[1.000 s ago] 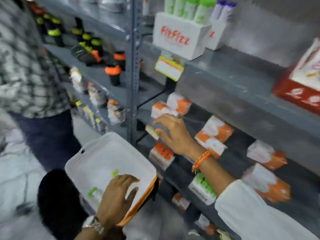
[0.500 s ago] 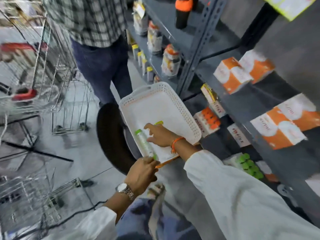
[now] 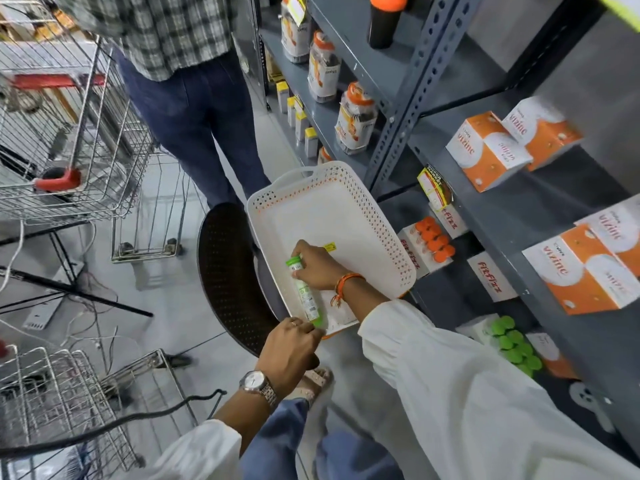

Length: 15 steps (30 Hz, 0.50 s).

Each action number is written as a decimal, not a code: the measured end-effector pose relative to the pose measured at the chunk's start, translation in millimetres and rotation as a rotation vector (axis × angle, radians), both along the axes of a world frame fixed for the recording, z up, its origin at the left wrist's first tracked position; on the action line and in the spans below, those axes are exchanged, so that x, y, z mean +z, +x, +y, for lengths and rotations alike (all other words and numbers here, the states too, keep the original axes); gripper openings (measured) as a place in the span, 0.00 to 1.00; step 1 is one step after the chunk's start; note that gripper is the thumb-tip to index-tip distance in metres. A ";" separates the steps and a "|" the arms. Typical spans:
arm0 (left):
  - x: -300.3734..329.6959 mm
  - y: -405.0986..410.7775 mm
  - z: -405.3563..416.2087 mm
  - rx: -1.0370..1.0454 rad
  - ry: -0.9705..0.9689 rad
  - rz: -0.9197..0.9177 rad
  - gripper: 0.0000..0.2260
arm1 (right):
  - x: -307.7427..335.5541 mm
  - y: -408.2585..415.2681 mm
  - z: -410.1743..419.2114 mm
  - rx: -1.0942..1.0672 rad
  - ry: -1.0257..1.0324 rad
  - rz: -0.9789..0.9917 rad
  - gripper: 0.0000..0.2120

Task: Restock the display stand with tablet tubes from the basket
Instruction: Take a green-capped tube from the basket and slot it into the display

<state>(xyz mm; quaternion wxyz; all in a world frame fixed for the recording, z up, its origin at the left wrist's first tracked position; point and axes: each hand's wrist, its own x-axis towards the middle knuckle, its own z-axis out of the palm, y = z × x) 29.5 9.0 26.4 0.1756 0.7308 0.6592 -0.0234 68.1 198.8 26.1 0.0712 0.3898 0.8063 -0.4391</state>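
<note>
A white perforated basket point(image 3: 372, 216) rests on a dark round stool point(image 3: 227, 275) beside the shelves. Inside it lies a white tablet tube with a green cap point(image 3: 304, 296). My right hand point(image 3: 317, 266) is closed around the tube's capped end, inside the basket. My left hand point(image 3: 289, 348) grips the basket's near edge, by the tube's lower end. A small yellow item point(image 3: 329, 244) lies in the basket just past my right hand. Fitfizz display stands sit on the low shelves: one with orange-capped tubes point(image 3: 431, 242), one with green-capped tubes point(image 3: 512, 344).
Grey metal shelving point(image 3: 412, 98) runs along the right with orange-and-white boxes point(image 3: 491, 147) and jars point(image 3: 355, 119). A person in a checked shirt and jeans point(image 3: 194, 109) stands ahead in the aisle. Wire trolleys point(image 3: 65, 133) and loose cables point(image 3: 86, 306) fill the left floor.
My view dropped from the shelf to the basket. My right hand left the shelf boxes, reached into the basket and closed on the green-capped tube. My left hand shifted to the basket's near edge.
</note>
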 end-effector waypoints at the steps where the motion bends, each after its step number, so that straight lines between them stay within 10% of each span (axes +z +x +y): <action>1: 0.9 -0.3 0.4 -0.003 0.002 0.002 0.14 | 1.8 3.6 2.6 -0.027 -0.018 0.024 0.16; 15: 53.1 13.5 46.9 0.039 0.099 -0.092 0.15 | 206.5 98.2 64.9 -0.469 0.250 0.522 0.12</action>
